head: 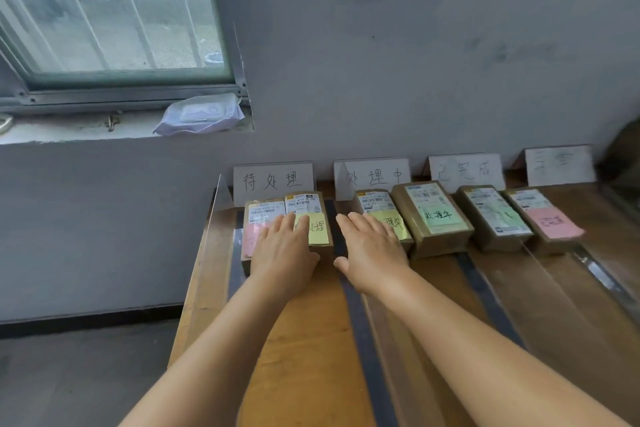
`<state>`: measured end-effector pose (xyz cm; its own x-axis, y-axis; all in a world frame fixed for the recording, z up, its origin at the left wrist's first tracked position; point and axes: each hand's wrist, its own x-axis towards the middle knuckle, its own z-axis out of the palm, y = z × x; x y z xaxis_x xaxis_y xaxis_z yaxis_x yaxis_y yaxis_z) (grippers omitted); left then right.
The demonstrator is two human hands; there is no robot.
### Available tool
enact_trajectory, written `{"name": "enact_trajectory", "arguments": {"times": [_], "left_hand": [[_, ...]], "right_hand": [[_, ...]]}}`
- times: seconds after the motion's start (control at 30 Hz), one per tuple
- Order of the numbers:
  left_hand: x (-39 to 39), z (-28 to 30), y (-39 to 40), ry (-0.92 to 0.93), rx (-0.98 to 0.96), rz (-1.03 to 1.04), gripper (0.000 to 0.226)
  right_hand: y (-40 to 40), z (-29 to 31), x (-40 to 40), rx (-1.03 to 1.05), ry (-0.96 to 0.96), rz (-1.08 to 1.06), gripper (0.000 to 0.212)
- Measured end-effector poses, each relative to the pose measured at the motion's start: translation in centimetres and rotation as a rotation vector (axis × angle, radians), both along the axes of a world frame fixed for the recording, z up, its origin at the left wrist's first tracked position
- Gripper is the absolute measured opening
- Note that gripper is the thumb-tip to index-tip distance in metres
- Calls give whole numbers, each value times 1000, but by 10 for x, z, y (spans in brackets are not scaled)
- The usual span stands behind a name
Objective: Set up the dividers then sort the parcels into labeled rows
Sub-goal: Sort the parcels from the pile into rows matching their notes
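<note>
Squaring the rows, you laid your left hand [284,246] flat on the brown taped parcels [287,218], fingers straight; your right hand [372,246] pressed the yellow-noted brown parcel [384,218], holding nothing.

Both my bare arms reach forward, roughly side by side and angling a little toward each other. My left hand [282,250] lies palm down, fingers straight and close together, thumb tucked along its inner edge. My right hand [372,253] is palm down too, fingers extended and slightly spread, thumb held out to the left. The two hands are near each other but apart.
</note>
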<state>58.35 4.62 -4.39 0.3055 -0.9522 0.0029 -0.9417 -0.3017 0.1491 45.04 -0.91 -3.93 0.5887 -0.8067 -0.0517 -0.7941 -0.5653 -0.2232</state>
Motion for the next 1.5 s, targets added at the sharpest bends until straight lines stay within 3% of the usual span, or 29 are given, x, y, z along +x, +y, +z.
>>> {"name": "enact_trajectory", "arguments": {"times": [0.33,0.5,1.0,1.5], "left_hand": [[-121,37,20,62,-84,-210,62],[-205,42,25,83,-77,-280,71],[-473,47,36,200,-79,-426,65],[-646,38,-32,221,-108,-698,66]], "right_hand": [[34,32,-133,-55,-45,-144,74],[50,37,-221,-33,-24,-231,72],[90,39,-489,-88,-52,-420,70],[57,34,-670,-105,-120,-688,66]]}}
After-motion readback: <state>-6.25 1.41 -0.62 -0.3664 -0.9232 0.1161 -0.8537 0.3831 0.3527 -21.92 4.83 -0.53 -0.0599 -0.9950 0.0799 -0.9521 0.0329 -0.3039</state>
